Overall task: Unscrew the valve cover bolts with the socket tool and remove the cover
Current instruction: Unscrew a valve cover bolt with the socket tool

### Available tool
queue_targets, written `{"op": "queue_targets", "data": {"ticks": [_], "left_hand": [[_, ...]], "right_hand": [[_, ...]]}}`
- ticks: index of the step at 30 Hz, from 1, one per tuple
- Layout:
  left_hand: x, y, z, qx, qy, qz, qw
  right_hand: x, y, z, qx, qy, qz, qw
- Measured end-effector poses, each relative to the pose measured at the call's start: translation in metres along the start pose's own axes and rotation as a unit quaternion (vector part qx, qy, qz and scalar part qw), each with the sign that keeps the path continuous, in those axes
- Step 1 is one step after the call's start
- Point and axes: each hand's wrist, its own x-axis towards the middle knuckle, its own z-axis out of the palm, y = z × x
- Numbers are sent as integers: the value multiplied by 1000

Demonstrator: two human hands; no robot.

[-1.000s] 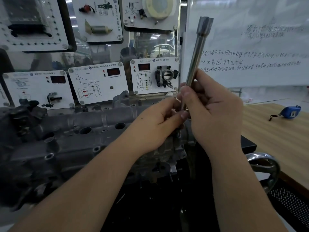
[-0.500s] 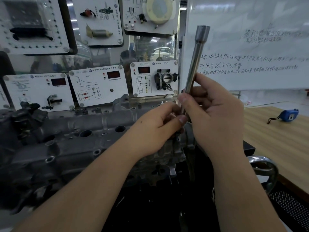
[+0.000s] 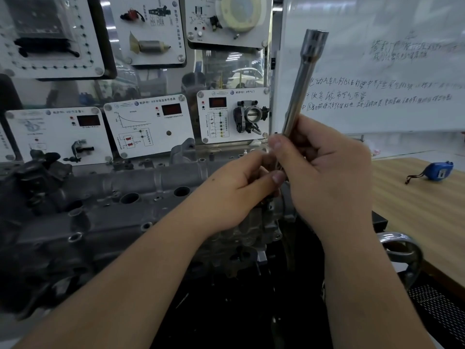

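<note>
Two bare forearms reach in from the bottom of the frame and meet a little right of centre. The right hand (image 3: 324,177) curls its fingers and thumb around the lower shaft of a long steel socket tool (image 3: 300,94), which rises from the fist, tilted slightly to the right, with its wider socket end at the upper right of centre. The left hand (image 3: 236,190) sits just beside the right hand, touching it, fingers curled with the thumb tip pressed toward the tool's lower end; what it pinches there is hidden, so its grip cannot be told for certain.

Behind and below the hands, a grey cast-metal valve cover (image 3: 130,187) lies across the left and centre of the frame on top of a dark engine, with round openings along its length.

Across the upper left and centre hang white training panels (image 3: 148,124) with red digital displays, one carrying a throttle body (image 3: 250,117). A whiteboard (image 3: 390,71) with handwritten characters fills the upper right. At the right edge, a wooden table (image 3: 415,210) holds a blue tape measure (image 3: 439,170). A chrome handwheel (image 3: 402,250) shows at the lower right.
</note>
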Motion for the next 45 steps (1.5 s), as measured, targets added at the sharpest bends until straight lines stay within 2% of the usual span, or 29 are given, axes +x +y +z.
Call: {"op": "queue_targets", "data": {"ticks": [7, 13, 19, 26, 33, 40, 45], "left_hand": [[0, 1, -2, 15, -3, -6, 1000], [0, 2, 0, 18, 9, -5, 1000], [-1, 3, -2, 40, 12, -9, 999], [0, 5, 1, 30, 18, -10, 999], [-2, 4, -3, 22, 8, -5, 1000], [-1, 5, 0, 13, 10, -13, 1000], [-3, 7, 1, 11, 19, -12, 1000]], "right_hand": [[-3, 1, 5, 16, -28, 2, 999], [-3, 3, 9, -23, 20, 6, 1000], [-3, 1, 6, 19, -27, 25, 999], [-3, 0, 10, 13, 33, 34, 999], [-4, -2, 8, 31, 2, 21, 999], [-4, 3, 13, 58, 21, 29, 998], [-4, 6, 13, 61, 66, 14, 996]]}}
